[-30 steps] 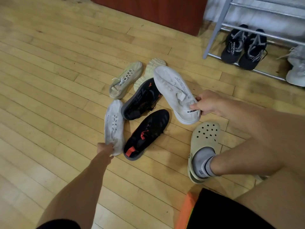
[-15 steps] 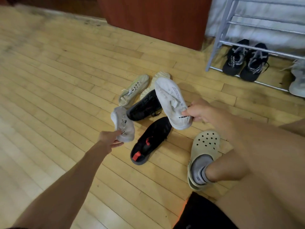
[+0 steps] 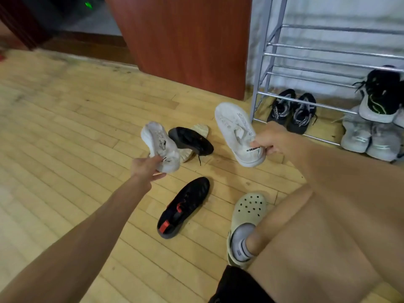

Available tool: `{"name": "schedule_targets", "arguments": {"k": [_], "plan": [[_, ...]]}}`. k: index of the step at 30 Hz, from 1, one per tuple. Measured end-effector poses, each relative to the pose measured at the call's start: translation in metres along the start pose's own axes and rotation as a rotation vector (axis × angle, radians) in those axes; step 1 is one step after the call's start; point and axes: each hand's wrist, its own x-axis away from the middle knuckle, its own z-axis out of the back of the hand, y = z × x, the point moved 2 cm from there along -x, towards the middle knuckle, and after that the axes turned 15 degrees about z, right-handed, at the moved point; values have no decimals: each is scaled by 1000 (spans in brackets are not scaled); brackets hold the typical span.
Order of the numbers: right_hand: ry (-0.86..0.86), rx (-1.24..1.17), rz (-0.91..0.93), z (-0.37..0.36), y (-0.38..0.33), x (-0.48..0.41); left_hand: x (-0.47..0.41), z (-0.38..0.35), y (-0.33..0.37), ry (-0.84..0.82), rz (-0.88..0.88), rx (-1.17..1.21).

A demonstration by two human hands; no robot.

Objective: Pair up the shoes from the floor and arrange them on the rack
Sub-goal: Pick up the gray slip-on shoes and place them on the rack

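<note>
My left hand (image 3: pixel 145 167) grips a white sneaker (image 3: pixel 158 145) by its heel, lifted off the floor. My right hand (image 3: pixel 267 138) holds the matching white sneaker (image 3: pixel 235 130) by its heel, raised nearer the metal shoe rack (image 3: pixel 262 62). On the wooden floor lie a black shoe with red tabs (image 3: pixel 183 206), a second black shoe (image 3: pixel 192 141) and a beige shoe (image 3: pixel 202 131) partly hidden beneath it. The rack's bottom level holds a black pair (image 3: pixel 291 110) and a grey pair (image 3: pixel 369 138); a black-and-white sneaker (image 3: pixel 381 95) sits above.
My foot in a pale green clog (image 3: pixel 246 219) rests on the floor by the black shoe, my bare leg filling the lower right. A reddish wooden cabinet (image 3: pixel 188 40) stands left of the rack. Upper rack bars show no shoes at the left.
My left hand lifted its white sneaker off the floor. My right hand carried its white sneaker up and right, toward the rack. The view tilted up, showing more of the rack.
</note>
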Motion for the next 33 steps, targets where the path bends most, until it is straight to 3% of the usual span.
{"name": "schedule_targets", "arguments": {"k": [4, 10, 15, 24, 33], "plan": [[75, -6, 5, 29, -1, 9, 24, -39, 28, -76, -86, -48], [175, -189, -32, 74, 9, 24, 70, -128, 71, -354, -193, -174], [278, -275, -75, 120, 38, 32, 95, -206, 91, -521, -168, -241], [457, -453, -135, 167, 81, -3, 81, -300, 105, -575, -95, -332], [506, -346, -135, 187, 113, -106, 18, -382, 150, -576, -121, -338]]}}
